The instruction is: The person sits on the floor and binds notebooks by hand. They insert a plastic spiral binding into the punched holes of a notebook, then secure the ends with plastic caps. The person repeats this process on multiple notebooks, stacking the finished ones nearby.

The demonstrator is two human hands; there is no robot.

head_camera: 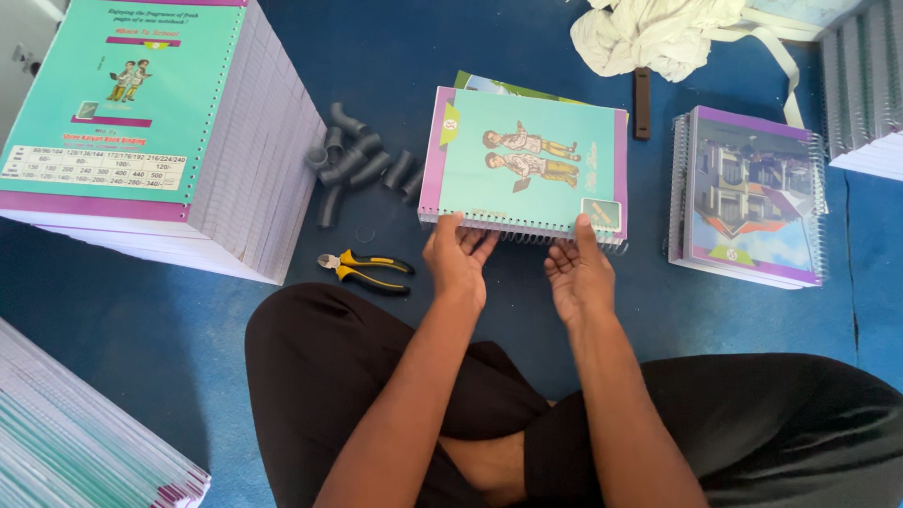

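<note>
At my fingers (451,230) I see a glossy card-covered notebook (527,165) with metal spiral wire. Left of them lie rubber-handled pliers (367,273) and matt grey plastic tubes (357,160); beyond, crumpled cloth (649,33).

A teal notebook (527,169) with a purple border and two cartoon figures on its cover lies flat and closed on the blue floor, its wire spiral along the near edge, seemingly only partly threaded.
</note>
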